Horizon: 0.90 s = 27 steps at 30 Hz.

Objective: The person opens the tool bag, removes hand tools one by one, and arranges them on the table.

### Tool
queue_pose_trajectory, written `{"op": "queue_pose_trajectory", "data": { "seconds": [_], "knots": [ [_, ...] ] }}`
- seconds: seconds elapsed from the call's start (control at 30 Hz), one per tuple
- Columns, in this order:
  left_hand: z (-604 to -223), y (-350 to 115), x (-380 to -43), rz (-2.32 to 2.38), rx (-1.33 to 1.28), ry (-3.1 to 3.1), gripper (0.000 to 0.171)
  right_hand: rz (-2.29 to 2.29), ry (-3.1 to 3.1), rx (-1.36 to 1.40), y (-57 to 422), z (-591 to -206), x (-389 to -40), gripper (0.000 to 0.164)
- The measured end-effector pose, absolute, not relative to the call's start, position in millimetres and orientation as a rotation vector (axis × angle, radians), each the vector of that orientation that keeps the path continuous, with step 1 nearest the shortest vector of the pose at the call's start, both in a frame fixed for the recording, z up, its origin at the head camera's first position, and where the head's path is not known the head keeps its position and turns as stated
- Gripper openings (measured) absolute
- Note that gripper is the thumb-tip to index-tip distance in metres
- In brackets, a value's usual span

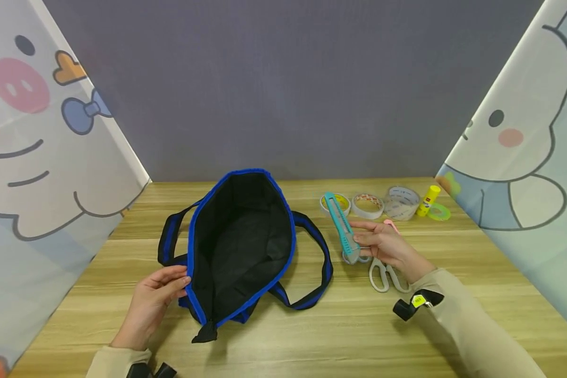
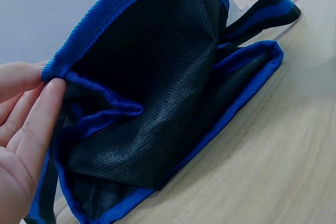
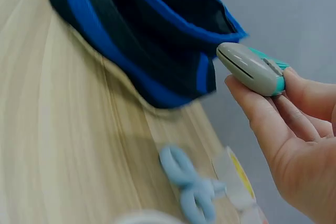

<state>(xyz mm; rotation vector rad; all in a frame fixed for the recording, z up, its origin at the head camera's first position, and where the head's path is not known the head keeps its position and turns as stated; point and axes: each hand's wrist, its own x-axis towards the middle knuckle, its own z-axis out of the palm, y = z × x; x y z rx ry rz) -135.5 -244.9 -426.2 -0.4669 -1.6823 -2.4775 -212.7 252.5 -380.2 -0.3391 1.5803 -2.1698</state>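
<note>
A black bag with blue trim (image 1: 250, 236) lies with its mouth wide open, showing a dark inside with nothing visible in it. My left hand (image 1: 153, 299) pinches the blue rim (image 2: 79, 45) at the bag's left side between thumb and fingers. To the right of the bag, my right hand (image 1: 385, 244) holds a teal utility knife (image 1: 341, 226), raised over the table. Its grey end (image 3: 249, 69) stands out beyond the fingers in the right wrist view. Below this hand are white-handled scissors (image 1: 381, 278), partly hidden. Light blue scissor handles (image 3: 181, 166) also show under the knife.
Along the table's back right stand tape rolls (image 1: 367, 206), a wider clear tape roll (image 1: 401, 203), a yellow glue stick (image 1: 428, 200) and a green ring-shaped roll (image 1: 439, 212). A pink item (image 1: 391, 226) peeks out behind the right hand. The bag's strap (image 1: 328, 268) loops onto the table.
</note>
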Motion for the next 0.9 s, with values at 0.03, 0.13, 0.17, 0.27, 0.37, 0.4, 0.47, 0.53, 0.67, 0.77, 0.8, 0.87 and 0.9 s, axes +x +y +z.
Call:
{"op": "queue_pose_trajectory", "data": {
  "seconds": [0.03,0.13,0.17,0.27,0.37,0.4,0.47,0.53,0.67,0.77,0.8,0.87,0.9],
  "knots": [
    [-426,-245,-136,-2.478,-0.472,-1.681,0.036,-2.175,1.584,-0.346,258,-381,-212,0.037],
    [-426,-244,-137,-2.488,-0.489,-1.676,0.037,-2.195,1.599,-0.36,273,-383,-209,0.041],
    [-426,-244,-137,-2.491,-0.492,-1.673,0.037,-2.209,1.595,-0.354,278,-384,-208,0.041],
    [-426,-244,-137,-2.495,-0.495,-1.673,0.036,-2.257,1.585,-0.317,292,-385,-203,0.041],
    [-426,-244,-136,-2.488,-0.486,-1.678,0.036,-2.299,1.572,-0.282,305,-387,-199,0.042],
    [-426,-245,-136,-2.487,-0.484,-1.681,0.036,-2.305,1.572,-0.286,310,-388,-197,0.042],
    [-426,-245,-135,-2.483,-0.478,-1.686,0.036,-2.313,1.552,-0.312,319,-389,-195,0.044],
    [-426,-245,-135,-2.486,-0.476,-1.687,0.036,-2.325,1.505,-0.345,329,-391,-194,0.046],
    [-426,-244,-135,-2.486,-0.478,-1.689,0.036,-2.318,1.504,-0.362,350,-392,-191,0.047],
    [-425,-244,-134,-2.48,-0.469,-1.692,0.037,-2.3,1.534,-0.358,367,-395,-191,0.047],
    [-425,-244,-134,-2.477,-0.464,-1.694,0.037,-2.29,1.543,-0.36,373,-397,-190,0.047],
    [-425,-244,-134,-2.474,-0.46,-1.696,0.037,-2.27,1.555,-0.371,384,-402,-190,0.048],
    [-425,-244,-134,-2.476,-0.458,-1.695,0.037,-2.256,1.555,-0.378,390,-403,-189,0.049]
  ]
}}
